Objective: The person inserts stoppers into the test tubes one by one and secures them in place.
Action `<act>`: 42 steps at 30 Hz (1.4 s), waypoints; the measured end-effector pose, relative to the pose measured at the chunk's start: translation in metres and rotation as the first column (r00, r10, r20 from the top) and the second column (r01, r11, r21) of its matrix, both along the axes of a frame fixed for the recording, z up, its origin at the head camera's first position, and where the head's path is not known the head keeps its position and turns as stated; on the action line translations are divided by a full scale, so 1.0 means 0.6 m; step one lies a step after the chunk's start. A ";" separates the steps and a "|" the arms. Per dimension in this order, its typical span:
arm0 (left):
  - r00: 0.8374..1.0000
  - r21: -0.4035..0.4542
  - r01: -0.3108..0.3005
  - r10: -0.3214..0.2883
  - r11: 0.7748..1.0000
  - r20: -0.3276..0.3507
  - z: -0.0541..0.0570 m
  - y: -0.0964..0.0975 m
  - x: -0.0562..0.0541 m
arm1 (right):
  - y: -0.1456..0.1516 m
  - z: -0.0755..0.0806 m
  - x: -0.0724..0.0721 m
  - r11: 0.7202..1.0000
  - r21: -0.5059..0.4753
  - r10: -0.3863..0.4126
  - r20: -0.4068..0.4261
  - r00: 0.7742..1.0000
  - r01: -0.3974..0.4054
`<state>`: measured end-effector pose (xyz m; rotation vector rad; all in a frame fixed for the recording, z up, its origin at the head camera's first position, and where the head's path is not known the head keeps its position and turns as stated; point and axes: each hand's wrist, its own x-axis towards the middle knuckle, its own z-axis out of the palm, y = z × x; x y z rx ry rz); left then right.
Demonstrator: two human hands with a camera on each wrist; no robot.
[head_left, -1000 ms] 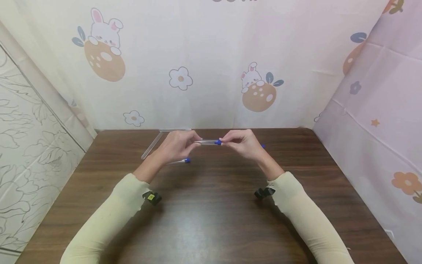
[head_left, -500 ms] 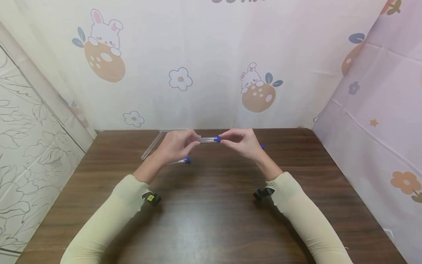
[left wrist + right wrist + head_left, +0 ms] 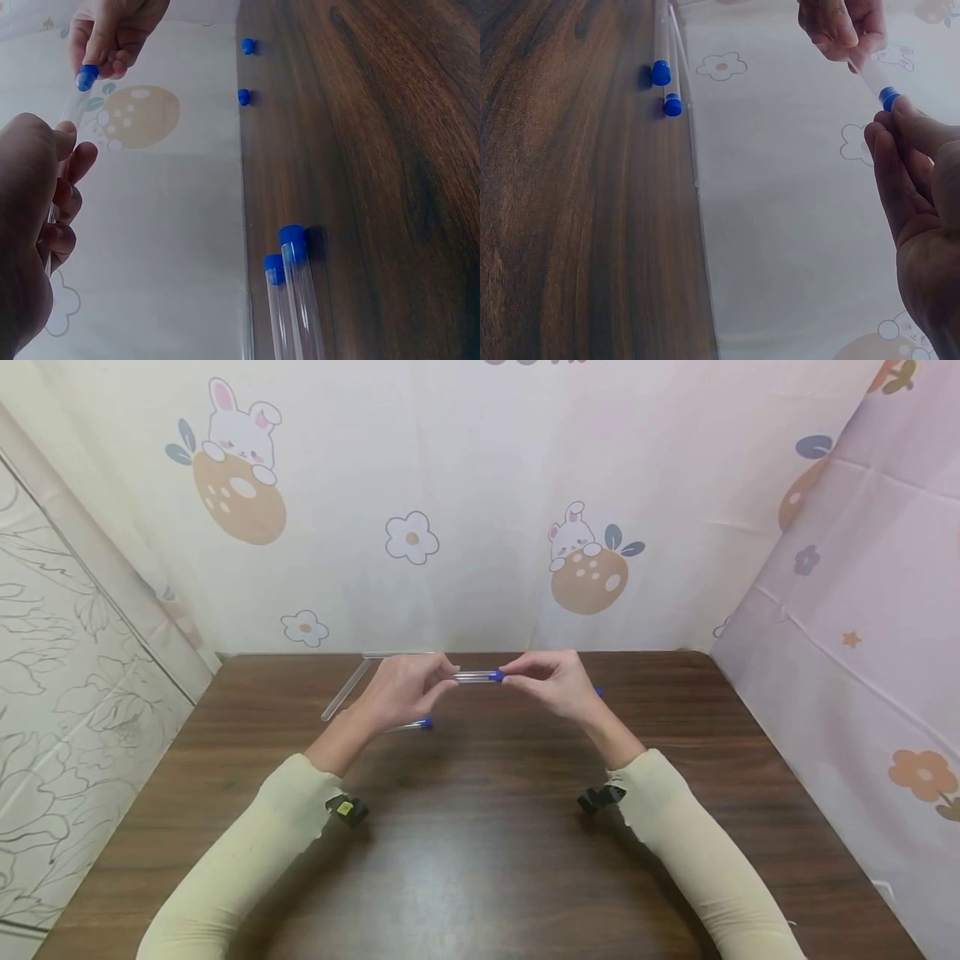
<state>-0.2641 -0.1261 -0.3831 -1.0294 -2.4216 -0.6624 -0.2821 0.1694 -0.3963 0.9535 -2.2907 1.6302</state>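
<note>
A clear test tube (image 3: 474, 677) is held level above the back of the table, its blue cap (image 3: 497, 676) at the right end. My left hand (image 3: 408, 689) grips the tube's body, and its fingers hide the left end. With thumb and fingertips, my right hand (image 3: 551, 681) pinches the cap, which sits at the tube's mouth. In the right wrist view the same cap (image 3: 889, 97) shows between thumb and index finger. Below my left hand, two capped test tubes (image 3: 300, 300) lie side by side on the table, partly hidden in the head view.
Two uncapped clear tubes (image 3: 347, 690) lie at the table's back left, one along the back edge. Two loose blue caps (image 3: 248, 46) (image 3: 244, 97) lie near the back edge, mostly behind my right hand in the head view. A printed curtain (image 3: 480, 568) hangs behind the wooden table (image 3: 480, 827).
The held tube and my right hand have risen slightly since a second ago. Both hands keep their hold, and the things on the table have not moved.
</note>
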 end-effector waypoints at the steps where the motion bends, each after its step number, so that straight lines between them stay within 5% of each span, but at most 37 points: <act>1: 1.000 0.000 -0.001 0.001 1.000 -0.002 0.000 0.000 0.000 | 0.000 0.000 0.000 1.000 0.003 -0.001 0.003 1.000 0.001; 20: 0.998 -0.010 -0.056 0.056 0.998 0.014 -0.010 0.000 -0.001 | 0.008 -0.005 -0.006 1.000 0.026 0.006 0.038 0.999 -0.007; 33: 0.997 0.044 -0.074 0.072 0.996 0.042 -0.009 -0.024 0.000 | 0.039 0.005 -0.007 0.992 0.114 -0.053 0.041 0.998 0.048; 42: 0.990 0.021 -0.122 0.121 0.992 0.073 -0.006 -0.057 0.003 | 0.070 0.007 -0.007 0.995 0.081 -0.056 0.008 0.998 0.056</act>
